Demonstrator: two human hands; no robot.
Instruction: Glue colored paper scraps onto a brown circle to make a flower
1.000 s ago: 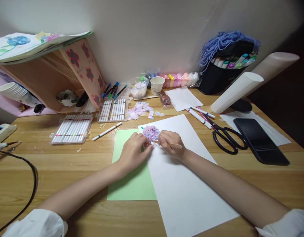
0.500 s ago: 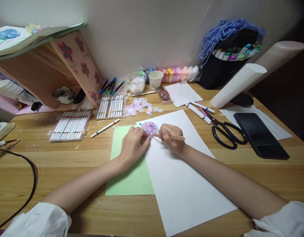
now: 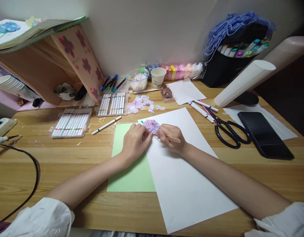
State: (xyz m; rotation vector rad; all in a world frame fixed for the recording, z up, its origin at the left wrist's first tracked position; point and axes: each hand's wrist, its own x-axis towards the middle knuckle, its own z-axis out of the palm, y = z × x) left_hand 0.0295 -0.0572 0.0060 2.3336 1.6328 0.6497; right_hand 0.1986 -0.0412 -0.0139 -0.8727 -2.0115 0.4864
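Observation:
My right hand (image 3: 171, 137) is closed around a flat wooden stick (image 3: 175, 140), its tip at the lower edge of a round cluster of pink, purple and blue paper bits (image 3: 151, 126). Beside the stick's tip, my left hand (image 3: 136, 142) has its thumb and fingertips pressed together; anything between them is too small to make out. The cluster lies at the top of a white sheet (image 3: 189, 184), which overlaps a green sheet (image 3: 129, 179). Part of the cluster's lower edge is hidden by my fingers.
Loose paper scraps (image 3: 139, 103), a tub (image 3: 137, 82) and a paper cup (image 3: 158, 77) stand behind the sheets. Marker cases (image 3: 70, 123) lie left. Black scissors (image 3: 228, 130), a phone (image 3: 265, 135) and a white roll (image 3: 244, 84) are right.
The view has shifted slightly. The wooden stick's free end sits a little lower and closer to my right hand, while both hands stay beside the cluster.

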